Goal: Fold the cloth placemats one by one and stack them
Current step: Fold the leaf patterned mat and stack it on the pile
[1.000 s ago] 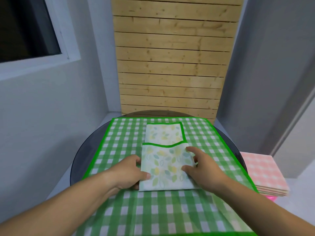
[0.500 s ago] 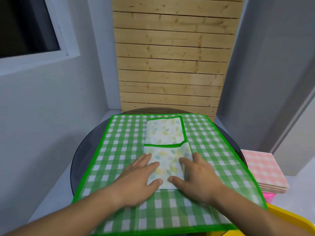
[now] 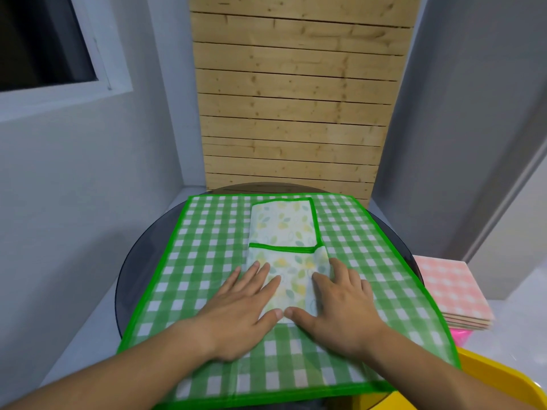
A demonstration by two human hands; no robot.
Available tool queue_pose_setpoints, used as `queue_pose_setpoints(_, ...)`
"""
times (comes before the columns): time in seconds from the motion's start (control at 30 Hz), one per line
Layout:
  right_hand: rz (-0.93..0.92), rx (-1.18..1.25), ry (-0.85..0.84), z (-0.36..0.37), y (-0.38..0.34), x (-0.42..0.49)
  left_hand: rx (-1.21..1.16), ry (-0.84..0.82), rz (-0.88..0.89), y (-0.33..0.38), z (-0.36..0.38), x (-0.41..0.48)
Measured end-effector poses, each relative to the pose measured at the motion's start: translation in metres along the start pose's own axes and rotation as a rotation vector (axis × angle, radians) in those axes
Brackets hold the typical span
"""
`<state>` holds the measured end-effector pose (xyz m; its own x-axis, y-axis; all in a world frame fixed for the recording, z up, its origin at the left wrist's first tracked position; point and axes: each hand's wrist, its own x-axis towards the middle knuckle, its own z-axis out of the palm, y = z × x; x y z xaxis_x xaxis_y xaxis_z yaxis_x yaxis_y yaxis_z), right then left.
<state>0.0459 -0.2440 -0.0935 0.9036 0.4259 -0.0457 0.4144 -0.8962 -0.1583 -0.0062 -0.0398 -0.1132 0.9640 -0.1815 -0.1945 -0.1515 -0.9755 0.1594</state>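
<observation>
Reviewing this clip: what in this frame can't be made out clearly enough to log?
Head view, all items.
Floral placemat: its near corners, covered by the left hand and right hand.
Yellow object: cut off by the bottom-right corner; unidentifiable.
Pink checked stack: layer count blurred.
Pink item beneath it: mostly hidden by the stack.

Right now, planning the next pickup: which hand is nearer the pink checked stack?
Right. The right hand presses the leaf-print placemat on the side toward the pink checked stack; the left hand lies farther left.
</observation>
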Motion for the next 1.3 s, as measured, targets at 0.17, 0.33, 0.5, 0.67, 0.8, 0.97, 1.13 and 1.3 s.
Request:
queue_pose_setpoints(0.17, 0.033, -0.006, -0.031, 0.003, 0.0, -0.002, 0.028, -0.011, -0.031, -0.001, -0.003, 0.0)
queue_pose_setpoints(0.33, 0.053, 0.007, -0.06, 0.002, 0.02, -0.002, 0.031, -0.048, -0.019, -0.008, -0.008, -0.001)
queue_pose_setpoints(0.5, 0.064, 0.027, -0.109, -0.003, 0.053, -0.003, -0.025, -0.092, 0.037, -0.022, -0.012, 0.0)
queue_pose_setpoints(0.67, 0.017, 0.028, -0.163, -0.004, 0.06, -0.002, -0.075, -0.116, 0.068, -0.029, -0.015, -0.001)
queue_pose_setpoints(0.8, -0.02, 0.028, -0.206, -0.007, 0.064, -0.002, -0.09, -0.109, 0.072, -0.03, -0.016, -0.003)
queue_pose_setpoints(0.97, -0.148, 0.136, -0.074, -0.01, 0.061, -0.004, -0.069, -0.093, 0.062, -0.026, -0.015, -0.003)
queue_pose_setpoints(1.13, -0.365, 0.231, 0.075, -0.008, 0.046, -0.007, -0.074, -0.091, 0.052, -0.024, -0.017, -0.003)
queue_pose_setpoints(1.3, -0.463, 0.182, 0.127, 0.004, 0.048, 0.0, -0.076, -0.076, 0.053, -0.023, -0.016, -0.004)
